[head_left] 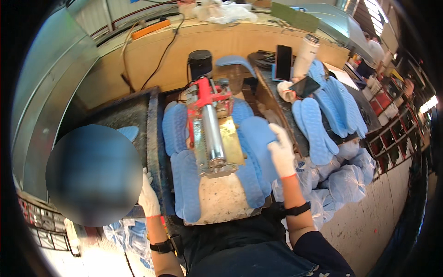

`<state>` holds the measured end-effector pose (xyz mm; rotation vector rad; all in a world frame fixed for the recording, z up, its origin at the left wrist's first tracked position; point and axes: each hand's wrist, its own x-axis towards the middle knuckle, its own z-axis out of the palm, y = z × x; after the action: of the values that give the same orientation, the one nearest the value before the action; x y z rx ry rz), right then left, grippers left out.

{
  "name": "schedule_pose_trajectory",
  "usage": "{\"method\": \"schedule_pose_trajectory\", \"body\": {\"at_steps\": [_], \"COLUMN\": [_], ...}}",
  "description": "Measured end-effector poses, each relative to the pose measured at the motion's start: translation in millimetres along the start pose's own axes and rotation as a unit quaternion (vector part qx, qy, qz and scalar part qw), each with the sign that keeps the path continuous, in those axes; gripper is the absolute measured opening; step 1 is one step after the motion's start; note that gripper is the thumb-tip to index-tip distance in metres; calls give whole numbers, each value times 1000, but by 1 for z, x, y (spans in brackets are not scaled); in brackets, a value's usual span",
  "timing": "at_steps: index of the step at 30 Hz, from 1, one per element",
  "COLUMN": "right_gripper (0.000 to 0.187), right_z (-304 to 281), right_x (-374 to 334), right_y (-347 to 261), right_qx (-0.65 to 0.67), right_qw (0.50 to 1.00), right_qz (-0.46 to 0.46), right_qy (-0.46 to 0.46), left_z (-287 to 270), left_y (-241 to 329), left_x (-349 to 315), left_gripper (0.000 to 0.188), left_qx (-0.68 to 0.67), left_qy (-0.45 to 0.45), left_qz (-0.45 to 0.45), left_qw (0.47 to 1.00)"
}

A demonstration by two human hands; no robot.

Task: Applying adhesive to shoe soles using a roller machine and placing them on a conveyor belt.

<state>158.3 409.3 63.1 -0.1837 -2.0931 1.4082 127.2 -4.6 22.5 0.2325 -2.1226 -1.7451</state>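
- The insole [257,138] could slip from the right hand [281,154]: the fingers appear to pinch only its right edge, and the smooth glove may give little hold.
- Its inner side lies close to the machine [213,134], so a careless swing could catch it on the brass plate [229,134] and bend or scuff it.
- It overlaps the right stack [251,184]; dragging it rather than lifting might pull those loose pieces askew, or over the near edge of the bench [221,198].
- If dropped outward, it could land among the bags [350,173] below.
- The right hand is partly closed, thumb and fingers at the insole's edge; the insole lies just left of that hand, between it and the machine.
- The left hand [148,198] is well apart from the insole, across the machine and the left stack [186,184]. Blur covers the area by its fingertips, so I cannot tell how open it is or whether it holds anything.
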Motion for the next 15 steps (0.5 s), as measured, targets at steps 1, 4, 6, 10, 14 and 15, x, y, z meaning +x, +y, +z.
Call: {"method": "schedule_pose_trajectory", "body": {"at_steps": [1,4,6,10,14,15], "right_gripper": [57,57,53,49,42,42], "right_z": [-9,-18,-10,19,58,62], "right_x": [9,43,63,96,102,96], "right_y": [-6,-20,-27,-35,-46,-49], "right_qx": [103,168,124,3,-85,-105], "right_qw": [994,977,972,950,943,949], "right_qz": [41,81,76,26,-177,-176], "right_qy": [-21,-107,-185,-311,-268,-242], "left_z": [0,2,7,27,73,87], "left_y": [1,9,20,58,108,118], "left_x": [0,-3,-5,-14,1,6], "left_gripper": [40,39,39,47,62,62], "left_qx": [-1,-5,5,-108,-231,-241], "left_qy": [3,0,-6,-130,-245,-264], "left_qz": [-12,-4,-3,46,121,133], "left_qw": [1000,1000,1000,985,934,925]}}
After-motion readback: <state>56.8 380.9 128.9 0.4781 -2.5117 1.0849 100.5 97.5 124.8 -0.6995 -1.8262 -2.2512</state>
